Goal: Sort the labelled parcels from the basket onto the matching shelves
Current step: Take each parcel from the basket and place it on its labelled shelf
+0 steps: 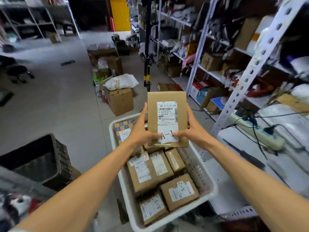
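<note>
Now both hands are holding one cardboard parcel [167,99] upright above the white basket [214,190]; the left hand [142,131] is gripping its left edge, thumb pressing on the label, and the right hand [192,129] is gripping the right edge likewise; the label is showing A-1. It is looking light, stiff and unlikely to slip; gripping the side edges seems safest. Other parcels [179,191] are lying in the basket; shelves [247,72] are standing rightward.

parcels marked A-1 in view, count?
2. The held parcel, gripped upright by left hand and right hand above the basket; the second parcel, lying in the basket's near left corner. More may be hidden underneath.
</note>
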`<state>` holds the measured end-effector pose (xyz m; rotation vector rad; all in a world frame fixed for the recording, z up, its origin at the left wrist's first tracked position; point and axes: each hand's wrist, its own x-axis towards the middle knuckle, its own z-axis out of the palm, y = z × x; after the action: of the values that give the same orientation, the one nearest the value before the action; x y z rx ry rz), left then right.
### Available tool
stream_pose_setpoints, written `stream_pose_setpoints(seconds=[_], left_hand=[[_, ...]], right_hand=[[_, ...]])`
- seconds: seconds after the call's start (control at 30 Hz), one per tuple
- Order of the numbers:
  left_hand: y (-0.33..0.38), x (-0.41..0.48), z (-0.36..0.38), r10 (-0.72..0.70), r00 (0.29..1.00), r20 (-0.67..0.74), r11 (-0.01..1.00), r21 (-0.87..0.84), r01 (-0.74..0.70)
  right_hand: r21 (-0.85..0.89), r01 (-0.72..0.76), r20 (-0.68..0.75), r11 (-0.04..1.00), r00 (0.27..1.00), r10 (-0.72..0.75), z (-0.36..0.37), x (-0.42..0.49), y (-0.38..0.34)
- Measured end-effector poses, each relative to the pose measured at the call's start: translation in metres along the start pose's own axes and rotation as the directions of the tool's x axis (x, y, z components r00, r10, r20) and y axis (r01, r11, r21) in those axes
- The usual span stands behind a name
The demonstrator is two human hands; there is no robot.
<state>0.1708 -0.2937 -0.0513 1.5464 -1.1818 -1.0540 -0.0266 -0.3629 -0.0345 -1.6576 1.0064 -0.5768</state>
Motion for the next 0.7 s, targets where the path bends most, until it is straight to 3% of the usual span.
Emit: stream_pose_setpoints(seconds=[0.37, 0.7], left_hand=[[0.027, -0.089, 0.034, 0.085, 0.993, 0.082, 0.995, 0.039, -0.088], [0.038, -0.198, 0.105, 0.104, 0.98, 0.169, 0.993, 0.043, -0.113]], right_hand=[[-0.027, 0.012, -0.101, 1.0, 0.995, -0.015, -0.007, -0.118, -0.012], [0.008, 0.006, -0.107, 1.0, 0.994, -0.005, -0.026, -0.26, 0.001]])
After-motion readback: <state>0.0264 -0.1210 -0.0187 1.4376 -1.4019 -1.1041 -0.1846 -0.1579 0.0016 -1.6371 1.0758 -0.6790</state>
